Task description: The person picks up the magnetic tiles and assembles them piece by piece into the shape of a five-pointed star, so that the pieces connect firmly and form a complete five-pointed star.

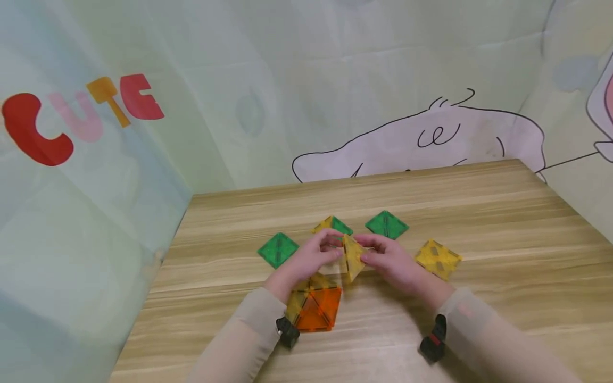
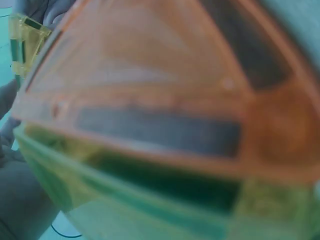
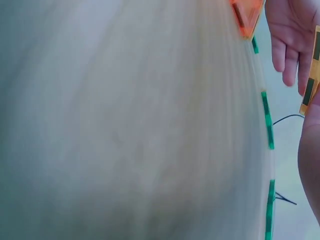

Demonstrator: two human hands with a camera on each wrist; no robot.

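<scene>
In the head view my right hand [image 1: 395, 263] pinches a yellow triangular magnetic tile [image 1: 354, 258], held upright above the table. My left hand [image 1: 311, 258] is just left of that tile, its fingers loosely bent; in the right wrist view, that left hand [image 3: 292, 40] shows relaxed fingers apart from the yellow tile [image 3: 310, 75]. Under my left forearm sits a built shape of orange and yellow tiles [image 1: 318, 311], partly hidden by the sleeve. Its orange tile [image 2: 150, 55] fills much of the left wrist view, close and blurred.
On the wooden table [image 1: 230, 319] lie a green diamond pair [image 1: 279, 249] at left, another green pair [image 1: 387, 225] behind and yellow tiles [image 1: 438, 259] at right. A yellow-and-green pair [image 1: 341, 225] lies behind my hands. A printed cloth [image 1: 239, 106] hangs behind the table.
</scene>
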